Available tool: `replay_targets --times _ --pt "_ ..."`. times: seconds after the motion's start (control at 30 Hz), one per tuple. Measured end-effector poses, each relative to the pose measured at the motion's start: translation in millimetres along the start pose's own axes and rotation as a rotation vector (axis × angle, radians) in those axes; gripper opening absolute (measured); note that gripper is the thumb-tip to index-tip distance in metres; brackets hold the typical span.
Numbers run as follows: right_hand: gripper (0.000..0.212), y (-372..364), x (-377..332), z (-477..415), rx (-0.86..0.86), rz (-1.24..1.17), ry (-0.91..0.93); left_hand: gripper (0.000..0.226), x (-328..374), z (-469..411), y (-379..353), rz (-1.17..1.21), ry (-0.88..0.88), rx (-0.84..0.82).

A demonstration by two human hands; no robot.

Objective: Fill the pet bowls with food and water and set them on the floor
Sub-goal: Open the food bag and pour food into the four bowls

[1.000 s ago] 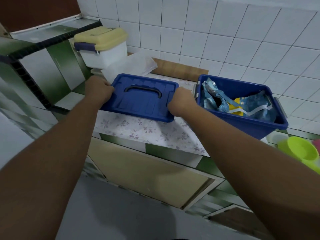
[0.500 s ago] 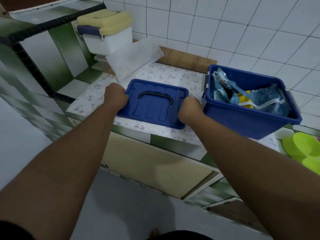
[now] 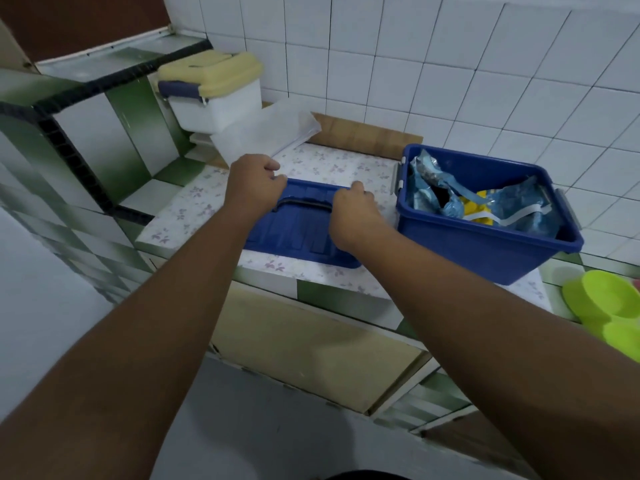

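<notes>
The blue bin lid [image 3: 298, 233] with a dark handle lies flat on the flowered counter [image 3: 194, 206]. My left hand [image 3: 254, 185] hovers over its far left corner, fingers loosely curled, gripping nothing. My right hand [image 3: 353, 216] is over the lid's right side, fingers loosely curled near the far edge; I cannot tell if it touches the lid. To the right stands the open blue bin [image 3: 485, 247] holding blue and yellow pet-food bags [image 3: 481, 202]. A lime-green double pet bowl [image 3: 609, 303] sits at the right edge, partly cut off.
A white container with a yellow lid [image 3: 214, 95] stands at the back left, with a clear plastic sheet [image 3: 266, 133] leaning beside it. A brown board [image 3: 367, 136] lines the tiled wall. Cabinet doors [image 3: 311, 344] sit below the counter, with grey floor beneath.
The lid was held by its two sides and set down on the counter. Both hands have left the sides and moved up over its far part, closer together.
</notes>
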State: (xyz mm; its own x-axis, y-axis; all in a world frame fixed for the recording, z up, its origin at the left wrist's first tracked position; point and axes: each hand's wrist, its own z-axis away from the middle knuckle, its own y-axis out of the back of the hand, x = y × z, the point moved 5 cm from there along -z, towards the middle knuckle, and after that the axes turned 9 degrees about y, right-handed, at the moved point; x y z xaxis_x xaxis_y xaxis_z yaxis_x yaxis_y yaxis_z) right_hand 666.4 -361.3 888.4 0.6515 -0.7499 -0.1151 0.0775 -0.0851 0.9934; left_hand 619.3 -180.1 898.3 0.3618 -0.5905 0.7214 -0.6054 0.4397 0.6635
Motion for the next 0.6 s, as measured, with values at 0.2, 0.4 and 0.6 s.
replay_targets --times 0.2,0.4,0.6 --pt "0.011 54.9 0.5 9.4 0.208 -0.164 0.108 0.024 70.0 12.5 5.9 0.11 -0.106 0.021" --pt "0.02 97.2 44.1 32.9 0.338 -0.244 0.071 0.02 140.9 29.9 -12.0 0.158 -0.239 -0.009" --pt "0.021 124.0 119.8 62.6 0.477 -0.316 -0.053 0.019 210.6 50.8 -55.6 0.185 -0.315 -0.118"
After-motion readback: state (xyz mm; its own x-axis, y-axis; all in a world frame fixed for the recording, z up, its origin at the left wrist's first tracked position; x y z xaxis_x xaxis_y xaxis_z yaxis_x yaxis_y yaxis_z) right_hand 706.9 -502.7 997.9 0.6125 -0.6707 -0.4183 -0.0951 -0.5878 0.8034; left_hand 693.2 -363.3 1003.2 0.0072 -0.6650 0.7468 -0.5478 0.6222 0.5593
